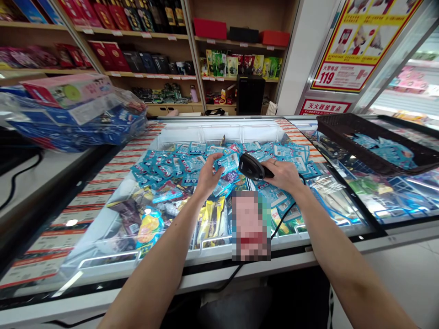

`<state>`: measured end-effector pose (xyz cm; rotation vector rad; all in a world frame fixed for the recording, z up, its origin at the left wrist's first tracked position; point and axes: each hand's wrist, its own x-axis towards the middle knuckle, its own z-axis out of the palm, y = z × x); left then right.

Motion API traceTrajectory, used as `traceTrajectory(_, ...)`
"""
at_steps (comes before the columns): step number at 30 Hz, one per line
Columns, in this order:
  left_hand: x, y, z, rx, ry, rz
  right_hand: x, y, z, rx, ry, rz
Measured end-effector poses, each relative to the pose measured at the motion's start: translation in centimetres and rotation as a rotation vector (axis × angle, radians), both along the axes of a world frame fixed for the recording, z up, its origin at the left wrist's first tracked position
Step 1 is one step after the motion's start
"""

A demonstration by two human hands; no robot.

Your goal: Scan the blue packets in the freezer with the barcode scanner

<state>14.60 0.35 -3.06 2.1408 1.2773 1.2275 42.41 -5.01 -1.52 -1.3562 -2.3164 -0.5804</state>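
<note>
My left hand (209, 176) pinches the edge of a small blue packet (230, 162) that has a white label with a barcode facing up. In my right hand (285, 175) is a black handheld barcode scanner (253, 167), its head pointed left at the packet, a short gap from it. Its black cable (284, 218) runs down past my right wrist. Many like blue packets (164, 165) lie spread in a loose layer on the freezer's glass top (113, 219), on both sides of my hands.
Wrapped ice creams (150, 225) show through the glass. A dark basket (368, 167) with more blue packets stands at right. Boxes in clear plastic (78, 109) are stacked at left. Behind the freezer are stocked shelves (137, 32) and a black box-like unit (250, 95).
</note>
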Motion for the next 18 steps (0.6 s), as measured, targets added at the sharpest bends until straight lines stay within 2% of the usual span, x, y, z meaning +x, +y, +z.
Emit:
traceTrajectory(13, -0.26, 0.32, -0.18, -0.019, -0.011, -0.011, -0.19, 0.01, 0.25, 0.006, 0.005, 0.02)
traceTrajectory(18, -0.23, 0.24, -0.12, 0.102, 0.062, 0.037, -0.03, 0.04, 0.21, 0.03, 0.01, 0.008)
